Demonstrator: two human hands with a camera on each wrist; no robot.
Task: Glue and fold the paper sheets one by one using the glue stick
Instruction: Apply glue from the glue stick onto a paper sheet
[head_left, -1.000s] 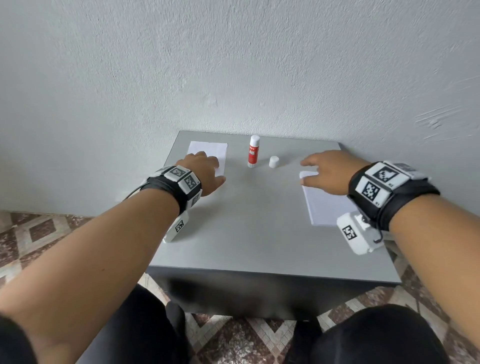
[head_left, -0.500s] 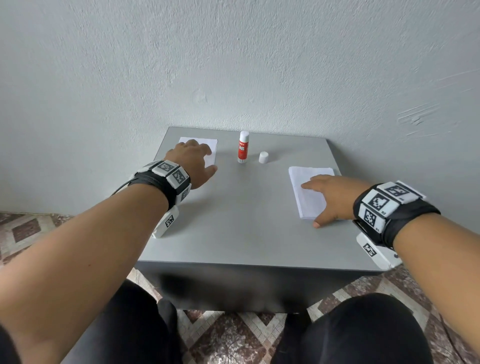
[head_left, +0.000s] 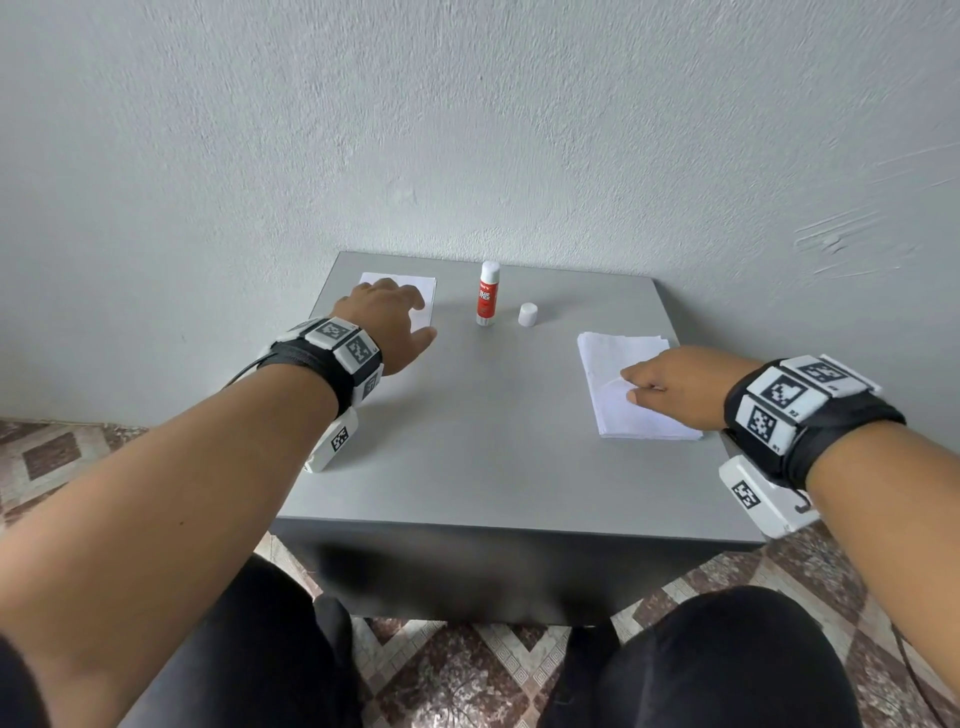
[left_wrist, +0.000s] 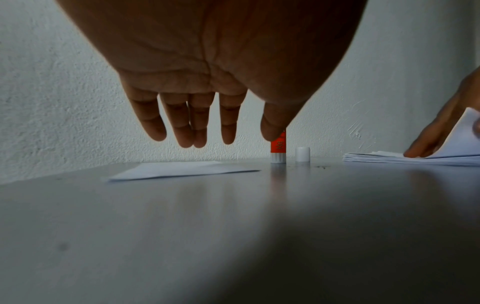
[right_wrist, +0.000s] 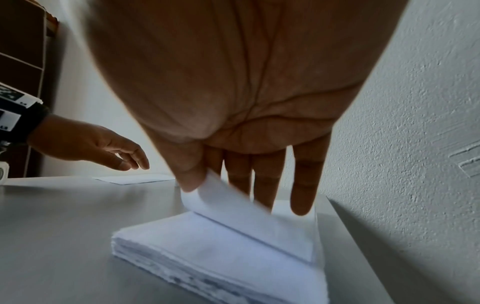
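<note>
A red glue stick (head_left: 487, 302) stands uncapped at the back middle of the grey table (head_left: 493, 441), its white cap (head_left: 527, 314) just to its right. A stack of white paper sheets (head_left: 618, 415) lies at the right. My right hand (head_left: 641, 385) is on it, thumb and fingers pinching the lifted corner of the top sheet (right_wrist: 233, 207) above the stack (right_wrist: 207, 257). A folded sheet (head_left: 415, 287) lies at the back left. My left hand (head_left: 389, 317) hovers over it, with fingers (left_wrist: 182, 131) relaxed, spread and holding nothing.
A textured grey wall (head_left: 467, 130) runs directly behind the table. The table's front edge (head_left: 519, 527) is close to my knees, and patterned floor tiles (head_left: 52, 457) show on both sides. Bare tabletop lies between the two hands.
My right hand has drawn back from the far end of the stack to its middle and curled up the top sheet's corner. My left hand has stayed over the folded sheet.
</note>
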